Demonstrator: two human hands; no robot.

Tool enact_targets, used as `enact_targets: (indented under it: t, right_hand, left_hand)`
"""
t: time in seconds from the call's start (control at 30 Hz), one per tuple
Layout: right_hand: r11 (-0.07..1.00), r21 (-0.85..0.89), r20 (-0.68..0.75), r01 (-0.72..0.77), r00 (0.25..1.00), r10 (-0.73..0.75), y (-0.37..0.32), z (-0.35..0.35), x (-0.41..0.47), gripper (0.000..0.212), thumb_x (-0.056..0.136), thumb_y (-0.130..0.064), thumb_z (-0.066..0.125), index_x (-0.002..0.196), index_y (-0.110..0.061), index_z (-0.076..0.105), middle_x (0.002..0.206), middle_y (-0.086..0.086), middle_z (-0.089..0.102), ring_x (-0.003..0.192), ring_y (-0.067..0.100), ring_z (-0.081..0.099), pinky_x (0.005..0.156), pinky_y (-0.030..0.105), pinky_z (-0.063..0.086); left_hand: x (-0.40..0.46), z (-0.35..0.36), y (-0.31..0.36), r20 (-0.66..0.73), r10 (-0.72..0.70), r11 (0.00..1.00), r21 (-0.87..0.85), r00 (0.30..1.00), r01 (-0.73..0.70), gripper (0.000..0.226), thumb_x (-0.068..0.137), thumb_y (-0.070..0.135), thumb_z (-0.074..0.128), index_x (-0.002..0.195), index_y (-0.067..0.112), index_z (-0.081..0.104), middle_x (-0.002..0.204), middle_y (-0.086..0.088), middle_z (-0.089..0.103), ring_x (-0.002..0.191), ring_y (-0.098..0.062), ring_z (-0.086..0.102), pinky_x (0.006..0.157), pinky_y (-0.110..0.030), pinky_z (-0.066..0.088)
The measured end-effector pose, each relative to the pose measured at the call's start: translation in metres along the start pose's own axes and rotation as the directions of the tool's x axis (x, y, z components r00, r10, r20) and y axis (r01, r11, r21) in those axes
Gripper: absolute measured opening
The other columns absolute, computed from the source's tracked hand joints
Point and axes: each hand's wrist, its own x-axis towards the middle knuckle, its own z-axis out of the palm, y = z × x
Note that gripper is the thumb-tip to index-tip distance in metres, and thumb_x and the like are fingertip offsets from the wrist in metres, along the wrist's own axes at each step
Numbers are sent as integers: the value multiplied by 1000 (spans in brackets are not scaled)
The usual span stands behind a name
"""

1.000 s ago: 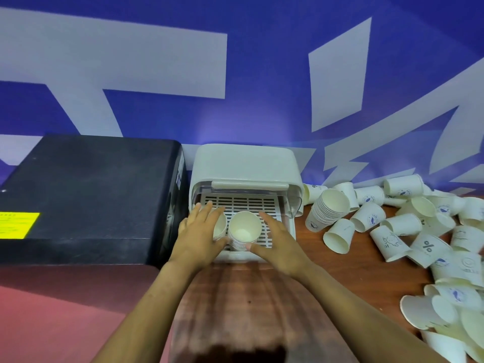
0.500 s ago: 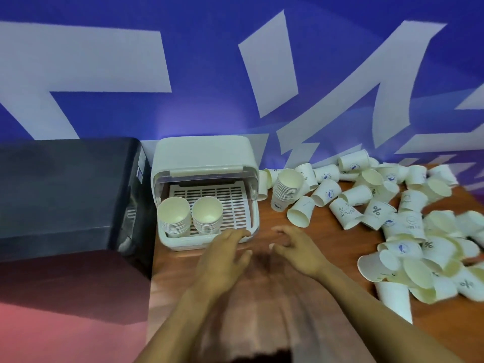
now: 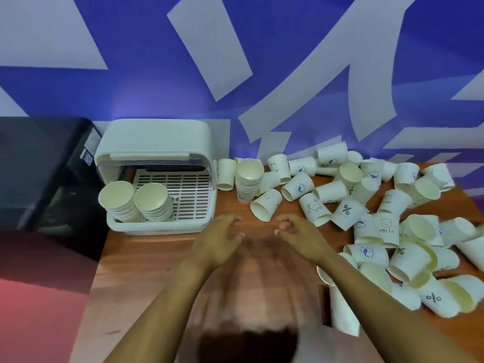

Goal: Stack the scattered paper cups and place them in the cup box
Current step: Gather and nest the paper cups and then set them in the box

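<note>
Now, with both our left hand (image 3: 220, 242) and right hand (image 3: 301, 238) empty and their fingers loosely released above the brown wooden desk (image 3: 146, 271), we should gather the scattered white paper cups (image 3: 392, 221) lying mostly tipped rightward, nesting them squarely before adding to the two stacks (image 3: 136, 203) in the white plastic cup box (image 3: 157, 142).

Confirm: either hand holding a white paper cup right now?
No: the left hand and the right hand hover empty, loosely open, above the brown wooden table.

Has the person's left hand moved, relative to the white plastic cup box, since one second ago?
Yes. The left hand has withdrawn from the white plastic cup box, now empty over the wooden table before it.
</note>
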Motion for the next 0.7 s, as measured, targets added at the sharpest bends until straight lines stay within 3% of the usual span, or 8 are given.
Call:
enact_targets:
  t: [0.17, 0.33, 0.5, 0.6, 0.7]
  right_hand:
    - [998, -33, -17, -59, 998, 58, 40, -36, 26, 35, 88, -30, 62, 121, -21, 55, 103, -3, 61, 97, 12, 56, 82, 24, 38]
    - [943, -331, -106, -33, 994, -2, 66, -61, 51, 48, 85, -41, 61, 126, -20, 49, 120, 5, 57, 110, 22, 53, 91, 40, 45]
    - [805, -589, -122, -64, 992, -11, 84, -73, 73, 66, 82, -57, 56, 135, -22, 38, 127, 7, 50, 117, 27, 47, 93, 42, 43]
    - [758, -647, -137, -88, 991, -2, 92, -71, 77, 73, 79, -63, 55, 135, -21, 37, 128, 8, 50, 119, 28, 45, 95, 41, 39]
    - [752, -651, -113, -100, 993, 34, 100, -71, 86, 77, 77, -66, 54, 137, -21, 34, 131, 9, 48, 122, 29, 42, 98, 42, 37]
  left_hand:
    - [17, 47, 18, 44, -106, 991, 83, 993, 102, 42, 85, 33, 62, 124, 21, 54, 124, -2, 59, 112, -17, 55, 95, -30, 43]
    - [42, 69, 32, 19, -177, 978, 118, 984, 174, 53, 87, 36, 60, 135, 21, 44, 135, -3, 49, 121, -19, 48, 96, -27, 38]
    - [80, 79, 38, -6, -239, 970, 55, 971, 239, 71, 82, 44, 61, 143, 18, 35, 142, -4, 43, 131, -23, 40, 108, -34, 33]
    - [89, 88, 31, -26, -308, 951, 21, 951, 309, 82, 74, 57, 55, 143, 20, 33, 139, -2, 46, 129, -23, 42, 106, -39, 36]
    - [97, 99, 32, -62, -410, 912, -41, 910, 408, 74, 80, 48, 62, 142, 19, 33, 137, -8, 43, 127, -28, 40, 104, -39, 36]
